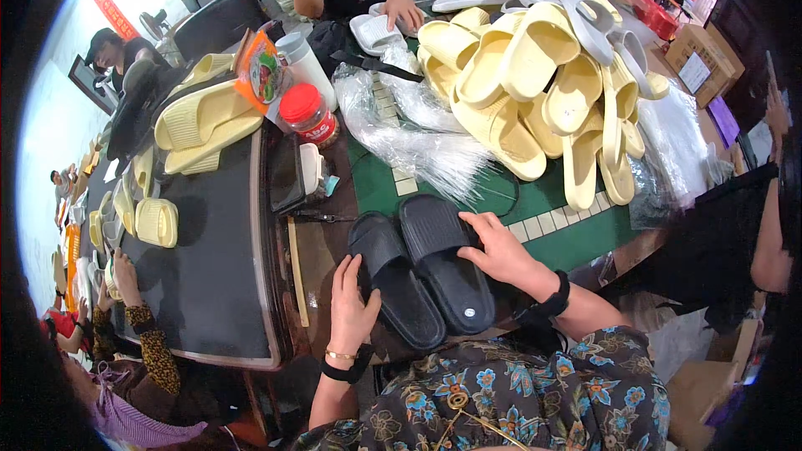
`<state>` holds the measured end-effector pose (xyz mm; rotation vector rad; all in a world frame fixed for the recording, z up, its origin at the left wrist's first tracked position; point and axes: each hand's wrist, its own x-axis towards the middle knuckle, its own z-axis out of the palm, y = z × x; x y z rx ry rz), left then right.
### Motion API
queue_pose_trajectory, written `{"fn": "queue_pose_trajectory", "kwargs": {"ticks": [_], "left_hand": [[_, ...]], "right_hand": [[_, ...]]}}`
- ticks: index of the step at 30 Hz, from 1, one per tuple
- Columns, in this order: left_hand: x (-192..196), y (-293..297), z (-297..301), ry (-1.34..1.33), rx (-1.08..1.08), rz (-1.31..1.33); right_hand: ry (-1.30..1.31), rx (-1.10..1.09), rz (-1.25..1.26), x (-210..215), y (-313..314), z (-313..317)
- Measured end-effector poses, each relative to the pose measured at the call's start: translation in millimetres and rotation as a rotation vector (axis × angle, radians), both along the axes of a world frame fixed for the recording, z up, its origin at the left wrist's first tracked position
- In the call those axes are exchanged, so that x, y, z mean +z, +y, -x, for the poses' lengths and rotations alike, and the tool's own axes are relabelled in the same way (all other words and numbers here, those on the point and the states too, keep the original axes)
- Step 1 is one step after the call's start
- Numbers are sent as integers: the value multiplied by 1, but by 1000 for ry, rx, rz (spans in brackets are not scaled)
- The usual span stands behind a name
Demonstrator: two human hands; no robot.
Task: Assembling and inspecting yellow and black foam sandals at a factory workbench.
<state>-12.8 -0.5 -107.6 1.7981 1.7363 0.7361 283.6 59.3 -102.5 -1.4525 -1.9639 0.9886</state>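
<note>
A pair of black slide slippers lies side by side in front of me, soles down. The left slipper [391, 271] is slightly nearer to me; the right slipper [447, 267] has a small round white sticker on its heel. My left hand [352, 311] rests along the outer edge of the left slipper, thumb and fingers apart. At the strap of the right slipper is my right hand [505, 249], its fingers stretched out and thumb spread against the side. Neither hand is wrapped around a slipper.
Beyond the slippers rise a heap of pale yellow slippers [535, 54] and clear plastic bags [409, 129]. A red-lidded jar [307, 114] stands to the left, near a dark table [213, 284] with more slippers. Co-workers' hands [403, 8] work across the table. Cardboard boxes [702, 63] sit right.
</note>
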Motion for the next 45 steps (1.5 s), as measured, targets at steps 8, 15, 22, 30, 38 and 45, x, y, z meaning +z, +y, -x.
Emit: {"fn": "queue_pose_trajectory", "kwargs": {"ticks": [8,15,22,30,38,45], "left_hand": [[9,-13,7,-40,78,4],[8,-9,6,-49,64,-17],[11,-9,5,-53,82,20],[6,-9,5,19,92,-152],[11,-8,-4,13,132,-222],[10,-16,1,38,142,-230]], "right_hand": [[-74,-1,-89,7,22,18],[-343,-135,-506,0,101,0],[-561,7,-670,-13,137,1],[-542,-46,-560,-13,114,-16],[-488,-63,-578,-10,129,-8],[-657,30,-597,-11,138,-6]]}}
